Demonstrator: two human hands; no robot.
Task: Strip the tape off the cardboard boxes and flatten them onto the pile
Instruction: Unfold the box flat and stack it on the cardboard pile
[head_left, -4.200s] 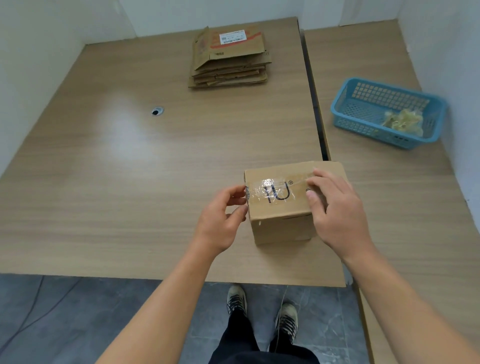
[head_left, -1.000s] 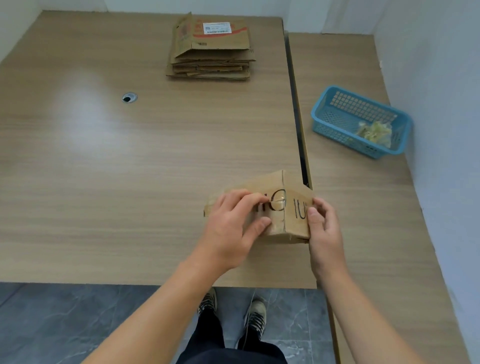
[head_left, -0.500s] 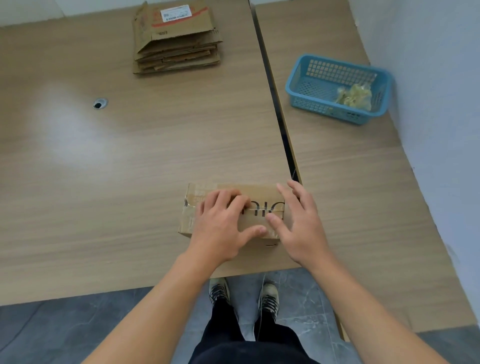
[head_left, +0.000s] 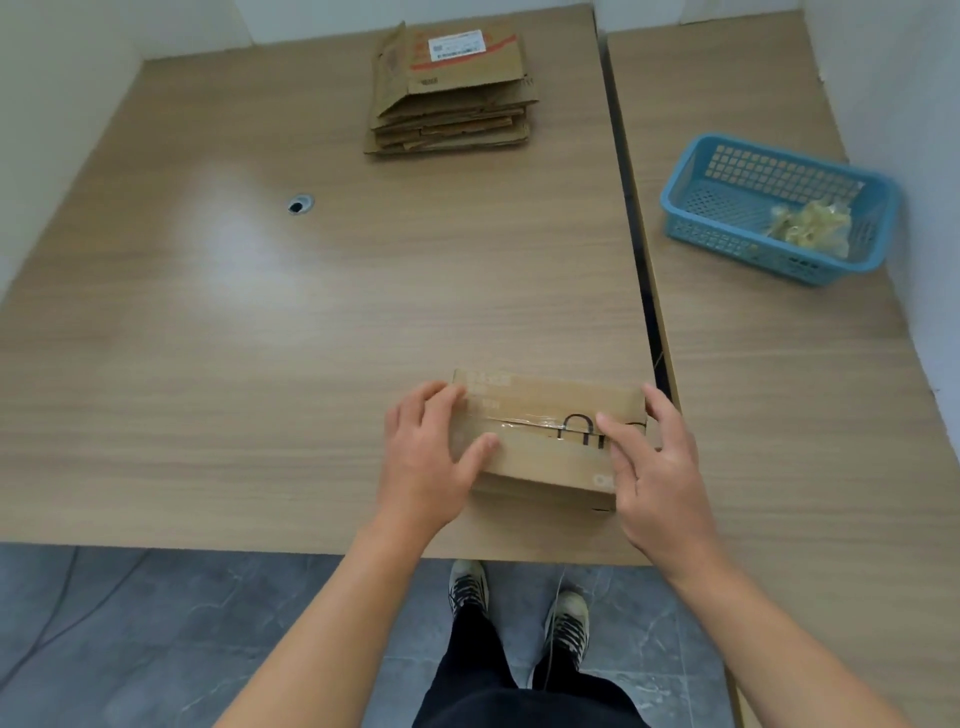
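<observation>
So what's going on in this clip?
The person's left hand and right hand rest on a box at the front edge of the table. Clear tape runs along its seam, not yet peeled. The pile of flattened boxes lies at the far side. A basket holds crumpled scraps.

One wide-angle head-worn camera looks forward and steeply down from the tabletop (head_left: 260, 338)'s near edge, close above the left hand (head_left: 426, 452) and right hand (head_left: 660, 467), taking in floor (head_left: 156, 623) beneath and walls (head_left: 52, 78) beyond.
</observation>
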